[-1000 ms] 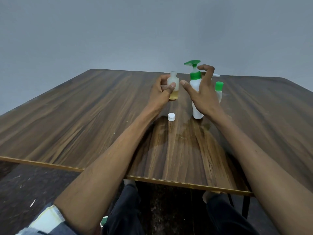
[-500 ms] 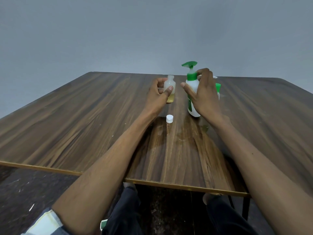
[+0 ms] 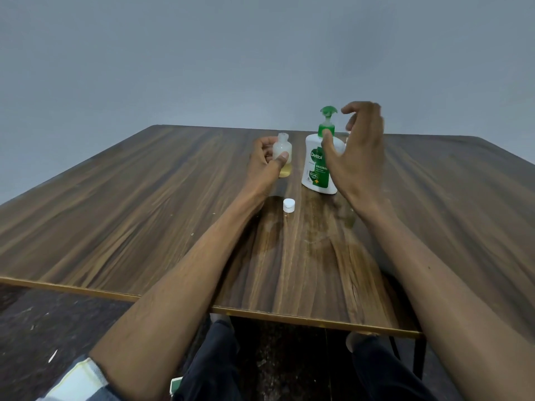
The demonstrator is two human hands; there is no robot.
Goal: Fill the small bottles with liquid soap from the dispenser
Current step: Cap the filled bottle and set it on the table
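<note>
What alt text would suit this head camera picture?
A left hand holds a small uncapped bottle beside a white soap dispenser on a wooden table. The right hand hovers by its green pump; a white cap lies nearby.

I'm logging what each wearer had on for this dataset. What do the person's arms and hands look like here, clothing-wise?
Both forearms are bare down to the wrists; the left hand and right hand show no gloves, rings or watch. At the left elbow a pushed-up sleeve shows, pale grey-blue with a cream-yellow band. No sleeve is visible on the right arm. Dark trousers appear below the table edge.
</note>
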